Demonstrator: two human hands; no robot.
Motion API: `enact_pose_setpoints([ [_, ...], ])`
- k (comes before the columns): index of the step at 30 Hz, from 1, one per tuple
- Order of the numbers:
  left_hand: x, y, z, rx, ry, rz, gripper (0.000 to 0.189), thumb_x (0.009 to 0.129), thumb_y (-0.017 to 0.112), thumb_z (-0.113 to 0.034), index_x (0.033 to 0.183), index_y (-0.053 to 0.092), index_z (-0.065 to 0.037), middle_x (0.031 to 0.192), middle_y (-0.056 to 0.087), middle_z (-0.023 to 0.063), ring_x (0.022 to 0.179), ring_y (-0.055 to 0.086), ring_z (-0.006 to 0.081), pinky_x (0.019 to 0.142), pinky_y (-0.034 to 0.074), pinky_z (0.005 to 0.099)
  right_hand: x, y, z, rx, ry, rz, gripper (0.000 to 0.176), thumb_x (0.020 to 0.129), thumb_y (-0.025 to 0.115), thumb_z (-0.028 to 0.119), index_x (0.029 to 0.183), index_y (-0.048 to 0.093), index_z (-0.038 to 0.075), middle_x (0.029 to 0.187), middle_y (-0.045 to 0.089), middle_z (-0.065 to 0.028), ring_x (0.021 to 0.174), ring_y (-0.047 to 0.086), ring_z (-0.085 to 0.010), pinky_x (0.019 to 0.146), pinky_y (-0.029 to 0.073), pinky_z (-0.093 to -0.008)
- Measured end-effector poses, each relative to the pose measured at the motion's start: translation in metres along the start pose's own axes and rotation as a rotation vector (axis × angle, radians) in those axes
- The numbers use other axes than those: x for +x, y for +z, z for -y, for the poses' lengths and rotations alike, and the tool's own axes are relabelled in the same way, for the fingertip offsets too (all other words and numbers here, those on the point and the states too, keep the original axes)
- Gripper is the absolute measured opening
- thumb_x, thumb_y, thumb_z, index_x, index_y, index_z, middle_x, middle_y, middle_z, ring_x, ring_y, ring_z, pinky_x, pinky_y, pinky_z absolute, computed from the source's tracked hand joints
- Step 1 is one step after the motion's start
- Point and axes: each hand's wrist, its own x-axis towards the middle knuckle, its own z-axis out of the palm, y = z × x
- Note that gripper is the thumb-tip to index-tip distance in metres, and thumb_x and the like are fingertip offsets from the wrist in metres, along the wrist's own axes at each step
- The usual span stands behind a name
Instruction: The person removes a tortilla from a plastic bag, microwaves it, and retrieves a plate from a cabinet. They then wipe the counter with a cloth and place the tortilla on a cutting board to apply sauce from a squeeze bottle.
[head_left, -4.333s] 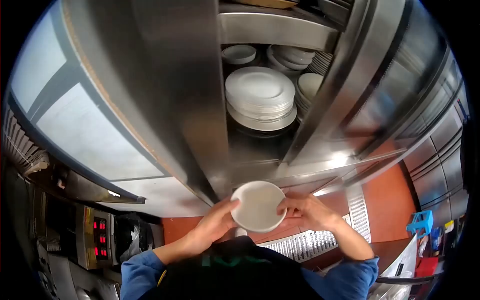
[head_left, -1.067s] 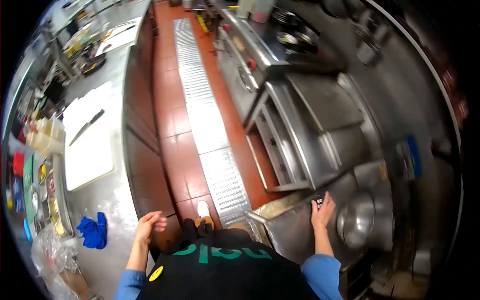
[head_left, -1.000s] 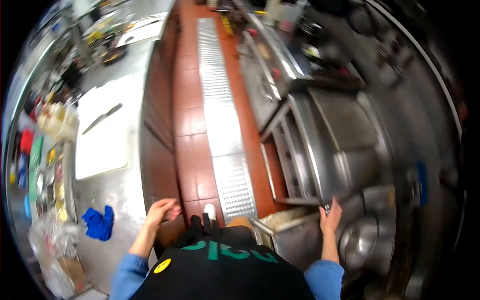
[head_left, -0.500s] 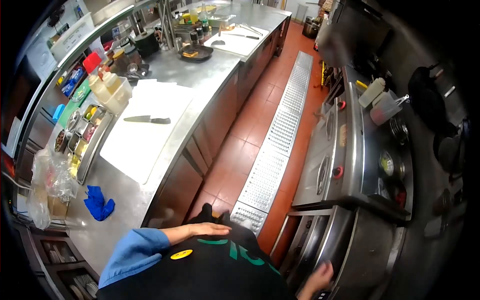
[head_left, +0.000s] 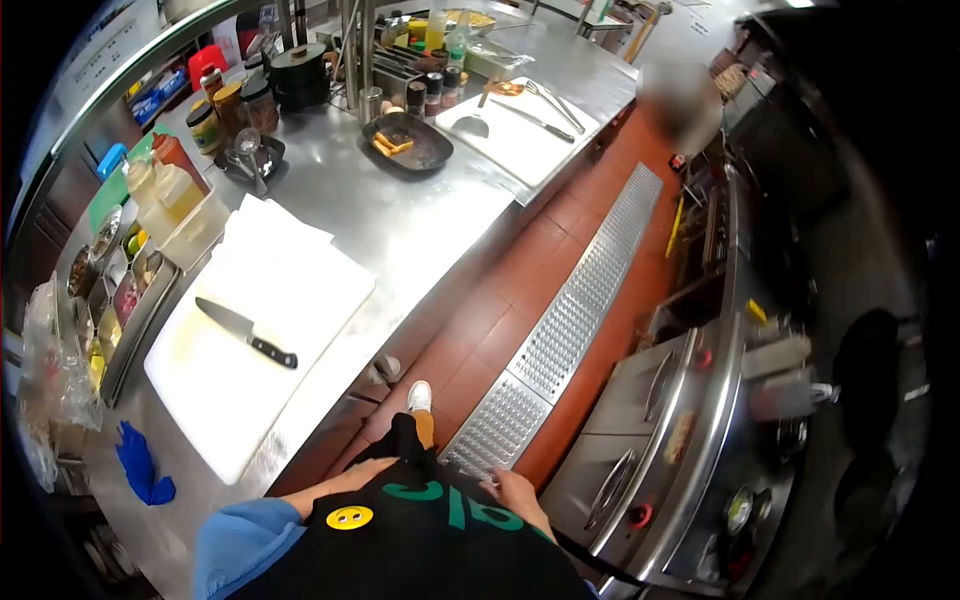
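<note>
My left hand (head_left: 362,474) lies flat against the front of the black apron (head_left: 420,550), its fingertips partly lost at a fold. On the apron's other side my right hand (head_left: 517,494) is at its edge with bent fingers, and whether they pinch the cloth is hidden. Neither hand shows a tool. To my left, a knife with a black handle (head_left: 272,351) rests on a white cutting board (head_left: 200,400). A crumpled blue cloth (head_left: 143,465) lies beside the board on the steel counter (head_left: 430,215).
Ingredient trays (head_left: 125,300) and a bin of squeeze bottles (head_left: 195,230) flank the board. Farther along are a black pan (head_left: 425,150) holding food and a second board (head_left: 500,160) with utensils. A metal floor grating (head_left: 560,350) runs past oven doors (head_left: 600,475) on the right.
My view has shifted and turned, bringing the counter closer. My right hand has moved from beside the right-hand drawers to the apron. My left hand stays at the apron; a white shoe now shows.
</note>
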Motion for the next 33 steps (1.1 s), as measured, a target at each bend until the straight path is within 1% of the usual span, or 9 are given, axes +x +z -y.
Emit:
enact_pose_setpoints([
  [9, 0.074, -0.138, -0.162, -0.346, -0.12, -0.203, 0.039, 0.091, 0.052, -0.023, 0.128, 0.048, -0.01, 0.123, 0.054, 0.0113, 0.112, 0.052, 0.0209, 0.096, 0.04, 0.0301, 0.16, -0.159, -0.003, -0.053, -0.031, -0.05, 0.035, 0.082, 0.062, 0.027, 0.111, 0.058, 0.006, 0.092, 0.066, -0.0147, 0.082, 0.065, -0.0275, 0.072, 0.051, -0.0373],
  [13, 0.112, -0.124, -0.103, -0.641, -0.074, -0.464, 0.034, 0.088, 0.06, -0.016, 0.118, 0.054, -0.001, 0.105, 0.063, 0.0104, 0.098, 0.06, 0.016, 0.087, 0.046, 0.0262, 0.264, -0.128, -0.069, -0.124, -0.198, 0.045, 0.033, 0.083, 0.06, 0.026, 0.11, 0.059, 0.007, 0.087, 0.066, -0.0144, 0.078, 0.064, -0.0296, 0.07, 0.05, -0.0385],
  [17, 0.138, -0.133, -0.12, -0.775, -0.146, -0.776, 0.029, 0.086, 0.061, -0.012, 0.113, 0.057, -0.001, 0.099, 0.064, 0.0108, 0.094, 0.061, 0.0154, 0.084, 0.047, 0.0265, 0.376, -0.252, -0.079, -0.245, -0.293, -0.219, 0.029, 0.081, 0.063, 0.025, 0.103, 0.061, 0.007, 0.079, 0.064, -0.0161, 0.072, 0.061, -0.0337, 0.066, 0.048, -0.0407],
  [18, 0.151, -0.128, -0.116, -0.766, -0.185, -0.895, 0.027, 0.085, 0.062, -0.01, 0.111, 0.058, 0.0, 0.096, 0.065, 0.0109, 0.092, 0.061, 0.0154, 0.083, 0.048, 0.026, 0.411, -0.282, -0.081, 0.163, -0.288, -0.428, 0.023, 0.08, 0.063, 0.021, 0.097, 0.061, 0.006, 0.078, 0.062, -0.0163, 0.073, 0.06, -0.0341, 0.065, 0.047, -0.0421],
  [20, 0.179, -0.13, -0.137, -0.775, -0.359, -1.086, 0.024, 0.083, 0.064, -0.005, 0.106, 0.06, 0.001, 0.094, 0.065, 0.0108, 0.087, 0.062, 0.0146, 0.079, 0.048, 0.0237, 0.496, -0.348, -0.098, -0.198, -0.501, -0.845, 0.019, 0.076, 0.064, 0.015, 0.091, 0.061, 0.004, 0.089, 0.059, -0.018, 0.086, 0.055, -0.0362, 0.076, 0.044, -0.0435],
  [21, 0.196, -0.127, -0.141, -0.919, -0.242, -1.169, 0.023, 0.084, 0.063, -0.005, 0.105, 0.06, 0.001, 0.091, 0.065, 0.0101, 0.084, 0.062, 0.0135, 0.078, 0.048, 0.0235, 0.534, -0.387, -0.099, -0.223, -0.32, -0.679, 0.022, 0.076, 0.063, 0.012, 0.095, 0.06, 0.003, 0.094, 0.059, -0.0176, 0.092, 0.052, -0.037, 0.081, 0.042, -0.0435],
  [25, 0.23, -0.163, -0.219, -0.897, -0.357, -1.245, 0.021, 0.084, 0.063, -0.006, 0.104, 0.061, 0.001, 0.09, 0.066, 0.0082, 0.084, 0.061, 0.0123, 0.077, 0.048, 0.0239, 0.628, -0.485, -0.074, -0.403, -0.363, -0.901, 0.036, 0.077, 0.057, 0.009, 0.113, 0.057, 0.006, 0.109, 0.058, -0.0167, 0.1, 0.05, -0.0361, 0.086, 0.041, -0.0427],
  [29, 0.251, -0.166, -0.257, -0.669, -0.56, -1.315, 0.019, 0.085, 0.062, -0.01, 0.101, 0.063, 0.0, 0.09, 0.066, 0.0071, 0.084, 0.061, 0.0127, 0.077, 0.048, 0.0252, 0.681, -0.493, -0.08, -0.368, -0.518, -0.652, 0.044, 0.077, 0.047, 0.001, 0.12, 0.054, 0.008, 0.112, 0.056, -0.0157, 0.099, 0.051, -0.0338, 0.086, 0.042, -0.0425],
  [33, 0.276, -0.16, -0.268, -1.047, -0.556, -1.47, 0.019, 0.085, 0.063, -0.01, 0.099, 0.063, 0.002, 0.089, 0.066, 0.0093, 0.085, 0.061, 0.0144, 0.077, 0.047, 0.0257, 0.678, -0.467, -0.061, -0.256, -0.676, -0.665, 0.042, 0.079, 0.05, 0.003, 0.121, 0.053, 0.008, 0.101, 0.056, -0.0125, 0.094, 0.051, -0.0301, 0.082, 0.043, -0.0394],
])
